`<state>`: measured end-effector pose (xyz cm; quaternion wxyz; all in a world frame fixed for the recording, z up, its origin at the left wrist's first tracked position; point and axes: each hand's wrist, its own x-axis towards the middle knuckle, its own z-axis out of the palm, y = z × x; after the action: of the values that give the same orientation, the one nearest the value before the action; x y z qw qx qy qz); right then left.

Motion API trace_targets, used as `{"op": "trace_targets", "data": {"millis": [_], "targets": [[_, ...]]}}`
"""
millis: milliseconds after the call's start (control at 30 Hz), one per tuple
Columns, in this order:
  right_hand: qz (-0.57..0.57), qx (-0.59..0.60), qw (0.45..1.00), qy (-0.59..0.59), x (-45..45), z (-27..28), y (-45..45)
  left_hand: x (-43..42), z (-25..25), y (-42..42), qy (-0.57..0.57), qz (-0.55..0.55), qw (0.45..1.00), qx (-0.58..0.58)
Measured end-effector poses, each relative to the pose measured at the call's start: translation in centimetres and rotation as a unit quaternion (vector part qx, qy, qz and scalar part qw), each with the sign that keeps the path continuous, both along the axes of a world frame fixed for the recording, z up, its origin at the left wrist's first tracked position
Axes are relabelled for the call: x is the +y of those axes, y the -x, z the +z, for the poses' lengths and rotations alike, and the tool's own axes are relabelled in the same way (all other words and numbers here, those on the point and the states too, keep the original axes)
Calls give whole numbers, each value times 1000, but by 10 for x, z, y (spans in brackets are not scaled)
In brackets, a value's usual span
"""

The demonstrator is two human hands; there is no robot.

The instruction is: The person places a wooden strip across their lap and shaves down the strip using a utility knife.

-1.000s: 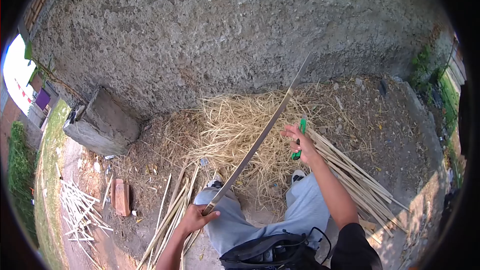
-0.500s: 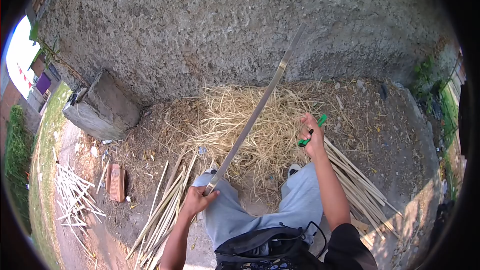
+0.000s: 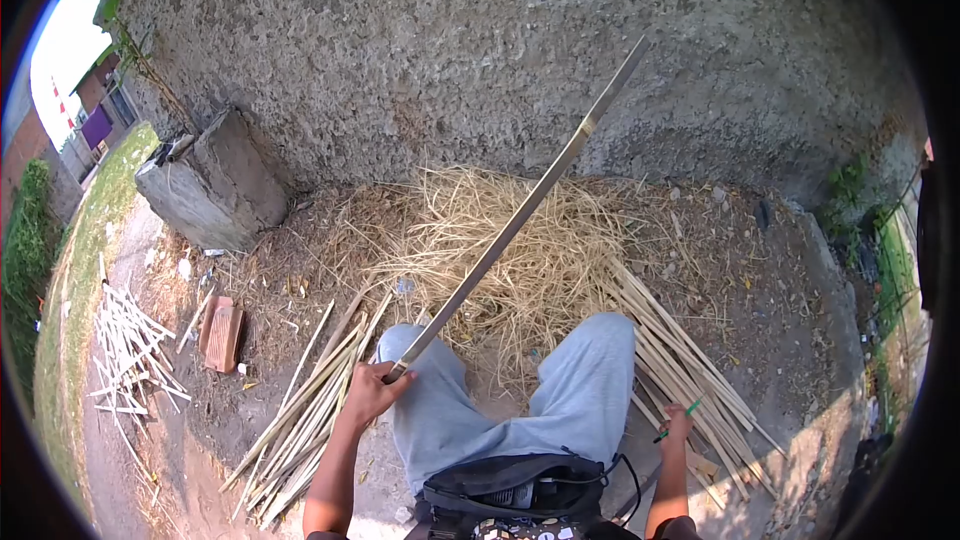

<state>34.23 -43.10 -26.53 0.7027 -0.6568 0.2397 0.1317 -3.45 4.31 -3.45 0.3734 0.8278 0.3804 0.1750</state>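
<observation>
My left hand (image 3: pixel 370 395) is closed round the lower end of a long bamboo strip (image 3: pixel 513 222), which slants up and right across the view, with a pale node band near its upper part. Down at the right, beside my knee, my right hand (image 3: pixel 677 426) is closed on a thin green-and-black tool (image 3: pixel 692 408), perhaps a knife; its exact kind is too small to make out. Just past that hand lies a bundle of split bamboo strips (image 3: pixel 700 360) on the ground. Another bundle of strips (image 3: pixel 318 410) lies left of my left hand.
A heap of pale shavings (image 3: pixel 520 240) lies before my knees, against a rough wall (image 3: pixel 480 70). To the left are a concrete block (image 3: pixel 225 185), reddish-brown bricks (image 3: pixel 221 334) and a pile of whitish sticks (image 3: pixel 135 350).
My right hand has dropped from beside the shavings to near the right-hand bundle, still with the green tool. The bamboo strip in my left hand leans further right.
</observation>
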Motion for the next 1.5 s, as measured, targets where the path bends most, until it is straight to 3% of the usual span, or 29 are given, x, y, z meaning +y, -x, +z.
{"op": "trace_targets", "data": {"millis": [67, 100, 200, 267, 333, 367, 433, 567, 667, 700, 800, 833, 967, 1000, 1067, 1133, 1233, 1300, 1333, 1500], "targets": [[34, 42, 991, 121, -30, -29, 43, -2, 7, 9, -55, -36, 998, -8], [19, 45, 989, 142, -45, -54, 59, 1, 5, 11, -55, -36, 998, -7], [15, 30, 984, 175, -84, -138, 99, 11, -13, 16, -235, -71, 969, 7], [25, 11, 982, 185, -94, -150, 114, 17, -34, 13, -248, -63, 966, 21], [177, 21, 895, 409, -90, -141, 129, 25, -60, 12, -291, -101, 951, -15], [180, 30, 892, 414, -90, -141, 139, 31, -77, 14, -310, -114, 944, -9], [246, 6, 801, 546, -89, -144, 150, 27, -92, 17, -332, -135, 933, 1], [261, 8, 792, 552, -73, -121, 163, 28, -115, 18, -310, -136, 940, 35], [291, -37, 788, 542, -79, -152, 167, 29, -109, 18, -301, -114, 947, 17], [285, -38, 788, 544, -80, -156, 170, 29, -108, 23, -207, -84, 969, 106], [300, -91, 785, 535, -82, -164, 174, 17, -65, 18, -244, -98, 953, 152], [321, -138, 778, 522, -81, -165, 173, 16, -65, 24, -179, -95, 962, 183], [327, -74, 762, 555, -59, -148, 185, -22, -47, 29, -241, 11, 964, 112], [354, -70, 748, 557, -52, -137, 192, -28, -56, 35, -240, 11, 964, 113], [381, -65, 732, 561, -55, -145, 201, -44, -86, 51, -260, 123, 957, -47], [394, -43, 725, 562, -64, -158, 204, -65, -117, 63, -287, 182, 936, -90], [411, -20, 713, 567, -70, -168, 205, -95, -160, 88, -256, 197, 944, -72], [420, -8, 707, 569, -73, -171, 205, -116, -180, 100, -99, 236, 966, -50], [423, -3, 705, 569, -73, -173, 204, -125, -187, 106, -100, 237, 965, -50], [433, 16, 701, 566, -77, -179, 204, -143, -200, 122, 14, 166, 985, 45]]}}
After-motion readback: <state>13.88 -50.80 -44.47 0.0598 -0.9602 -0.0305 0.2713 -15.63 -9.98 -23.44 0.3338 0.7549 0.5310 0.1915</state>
